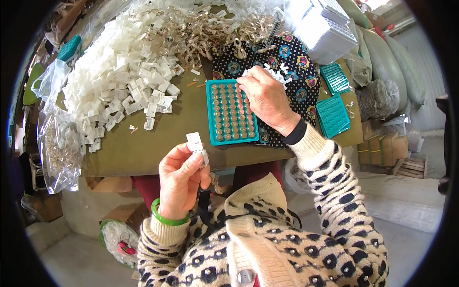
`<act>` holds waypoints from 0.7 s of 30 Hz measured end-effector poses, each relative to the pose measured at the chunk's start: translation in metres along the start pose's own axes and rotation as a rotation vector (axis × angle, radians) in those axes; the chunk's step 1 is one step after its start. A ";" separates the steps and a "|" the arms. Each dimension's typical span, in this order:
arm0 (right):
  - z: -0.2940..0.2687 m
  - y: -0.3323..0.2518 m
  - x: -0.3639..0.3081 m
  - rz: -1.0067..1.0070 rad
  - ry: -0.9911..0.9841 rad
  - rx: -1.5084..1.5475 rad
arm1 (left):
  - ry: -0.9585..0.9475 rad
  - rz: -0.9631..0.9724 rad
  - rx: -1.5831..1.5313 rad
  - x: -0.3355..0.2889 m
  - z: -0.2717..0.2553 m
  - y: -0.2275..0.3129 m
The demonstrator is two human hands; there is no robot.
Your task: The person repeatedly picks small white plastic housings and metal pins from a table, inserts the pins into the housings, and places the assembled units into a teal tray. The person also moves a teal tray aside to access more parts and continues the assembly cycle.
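In front of me, near the table's front edge, lies a teal tray [210,115] with rows of small round metallic discs that look like button cells [228,114]. My right hand [268,101] reaches over its far right corner, thumb and fingertips pinched together. Whatever is between those fingertips is hidden. Left of the tray, my left hand [180,176] is raised at the table edge, gripping a small white plastic case [194,141] between thumb and fingers. The case appears folded open, with one flap standing up and the other part at my fingertips.
A large heap of white plastic cases [124,71] covers the table's left side. Gold-coloured clasps [229,31] pile up behind. Small white pieces [277,74] lie on a dotted cloth [301,81]. Teal trays [333,115] and stacked white trays [325,31] stand right; a clear bag [60,143] hangs left.
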State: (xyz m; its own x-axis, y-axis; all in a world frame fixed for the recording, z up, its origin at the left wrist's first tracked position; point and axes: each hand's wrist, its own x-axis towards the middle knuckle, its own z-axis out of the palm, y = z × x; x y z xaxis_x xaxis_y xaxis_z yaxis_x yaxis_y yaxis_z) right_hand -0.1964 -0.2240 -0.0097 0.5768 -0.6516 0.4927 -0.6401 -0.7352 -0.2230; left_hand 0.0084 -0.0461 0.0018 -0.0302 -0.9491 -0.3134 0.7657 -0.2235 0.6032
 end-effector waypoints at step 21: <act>-0.023 -0.112 -0.016 -0.048 0.084 0.534 | -0.141 0.002 -0.240 0.013 -0.012 -0.003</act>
State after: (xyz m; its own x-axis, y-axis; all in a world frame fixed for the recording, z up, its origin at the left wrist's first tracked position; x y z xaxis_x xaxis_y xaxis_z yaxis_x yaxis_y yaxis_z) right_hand -0.1454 -0.1273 0.0268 0.5422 -0.6141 0.5735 -0.2549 -0.7706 -0.5842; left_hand 0.0133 -0.0548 -0.0130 -0.1045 -0.9747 -0.1975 0.8956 -0.1786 0.4075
